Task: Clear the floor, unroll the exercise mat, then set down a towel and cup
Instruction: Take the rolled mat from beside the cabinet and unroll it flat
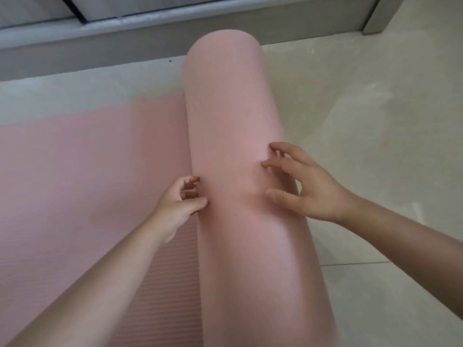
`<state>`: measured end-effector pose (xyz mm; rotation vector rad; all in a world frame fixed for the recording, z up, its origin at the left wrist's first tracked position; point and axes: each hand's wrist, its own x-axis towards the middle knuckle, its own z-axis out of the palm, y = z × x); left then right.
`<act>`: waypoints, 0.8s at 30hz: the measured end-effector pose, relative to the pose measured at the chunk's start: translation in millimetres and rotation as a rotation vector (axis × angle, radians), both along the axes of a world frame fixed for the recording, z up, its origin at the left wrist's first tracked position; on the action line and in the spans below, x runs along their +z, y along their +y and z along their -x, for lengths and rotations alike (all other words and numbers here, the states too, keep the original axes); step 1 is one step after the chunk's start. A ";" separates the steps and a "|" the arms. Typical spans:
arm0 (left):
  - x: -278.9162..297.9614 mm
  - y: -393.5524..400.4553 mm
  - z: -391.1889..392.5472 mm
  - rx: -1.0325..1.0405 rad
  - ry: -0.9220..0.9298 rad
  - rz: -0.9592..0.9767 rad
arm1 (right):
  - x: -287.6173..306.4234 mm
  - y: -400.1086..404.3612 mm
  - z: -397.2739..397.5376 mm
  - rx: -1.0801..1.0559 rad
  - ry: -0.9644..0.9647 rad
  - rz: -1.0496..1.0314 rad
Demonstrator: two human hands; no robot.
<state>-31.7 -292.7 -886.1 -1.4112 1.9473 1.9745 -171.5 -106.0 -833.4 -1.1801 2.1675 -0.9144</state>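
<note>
A pink exercise mat [225, 108] lies partly rolled on the pale tiled floor, its thick roll running from the near edge of the view toward the far wall. The unrolled part spreads flat to the left of the roll. My left hand [178, 204] rests against the left side of the roll with the fingers curled, touching it where it meets the flat part. My right hand [300, 181] presses on the top right of the roll with spread fingers. Neither hand wraps around the roll. No towel or cup is in view.
A grey sill or door track [150, 33] runs along the far edge of the floor, with a grey frame post [380, 16] at the upper right. Pale floor tiles [375, 108] stretch to the right of the roll.
</note>
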 end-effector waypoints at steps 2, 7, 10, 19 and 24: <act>-2.0 15.9 13.5 0.071 -0.049 -0.014 | -4.8 10.2 8.5 0.109 0.147 -0.024; 3.8 48.9 47.7 0.009 -0.253 0.003 | -26.4 33.7 32.7 0.275 0.267 -0.372; 13.1 61.2 61.4 -0.046 -0.293 -0.033 | -33.3 49.2 47.2 0.193 0.277 -0.437; 33.6 98.3 88.8 -0.302 -0.369 0.076 | -19.4 69.8 72.4 0.045 0.291 -0.568; 35.3 102.0 107.4 -0.294 -0.344 0.056 | -21.1 82.7 79.1 0.053 0.203 -0.440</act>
